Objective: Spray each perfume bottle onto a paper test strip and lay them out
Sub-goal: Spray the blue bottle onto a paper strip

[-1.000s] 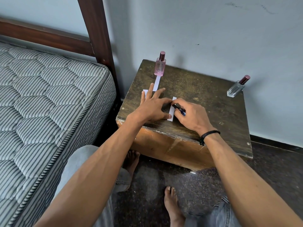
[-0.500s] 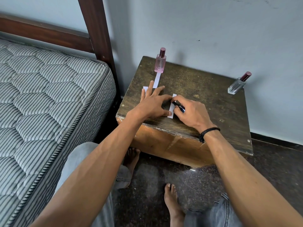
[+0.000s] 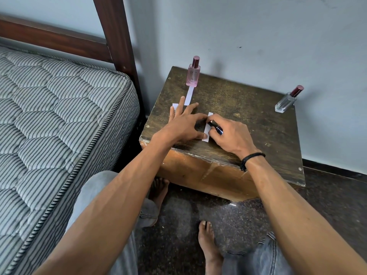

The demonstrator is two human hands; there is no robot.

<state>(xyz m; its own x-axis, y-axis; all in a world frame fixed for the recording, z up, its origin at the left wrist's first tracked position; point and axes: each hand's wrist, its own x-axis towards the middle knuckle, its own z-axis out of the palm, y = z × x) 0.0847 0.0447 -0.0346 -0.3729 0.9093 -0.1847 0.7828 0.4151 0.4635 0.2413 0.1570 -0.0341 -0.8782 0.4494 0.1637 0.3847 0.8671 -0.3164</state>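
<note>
A pink perfume bottle (image 3: 192,73) stands at the back left of a dark wooden box (image 3: 248,120), with a white paper strip (image 3: 188,97) lying just in front of it. A clear bottle with a dark red cap (image 3: 287,100) stands at the back right. My left hand (image 3: 184,124) lies flat with spread fingers, pressing a second strip (image 3: 207,135) down with thumb and forefinger and covering most of a third strip (image 3: 175,106). My right hand (image 3: 230,133) grips a dark pen (image 3: 216,128) whose tip touches the pressed strip.
A striped mattress (image 3: 59,126) on a dark wooden bed frame (image 3: 117,36) lies close to the box's left side. A grey wall (image 3: 258,36) stands right behind the box. My bare feet (image 3: 208,241) rest on the dark floor below the box's front edge.
The hands stay at the same strip; the pen tip has shifted slightly along it. The camera has tilted a little, so everything sits lower in earlier frames.
</note>
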